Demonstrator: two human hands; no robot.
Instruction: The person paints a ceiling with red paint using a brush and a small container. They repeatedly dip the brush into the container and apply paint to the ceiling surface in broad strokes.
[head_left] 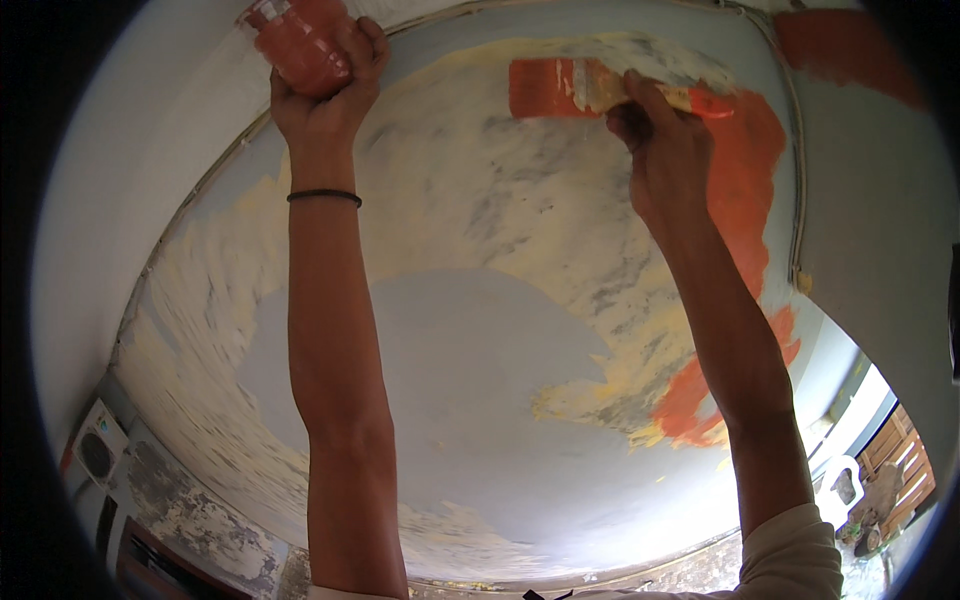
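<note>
The cup [303,45] looks glossy, the paintbrush [590,87] paint-smeared, the ceiling [460,345] matt and streaky

2 arms [335,300] raised, left hand [328,108] cupped upward, right hand [672,152] curled in grip

No readable text or numbers.

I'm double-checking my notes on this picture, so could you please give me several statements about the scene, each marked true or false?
1. The right hand grips a paint roller. False: it grips a wide paintbrush.
2. The left hand holds a container of reddish paint. True.
3. The bristles are coated orange-red. True.
4. The left arm wears a white band. False: its band is dark.
5. In the picture, an orange-red patch lies to the right of the bristles. True.
</note>
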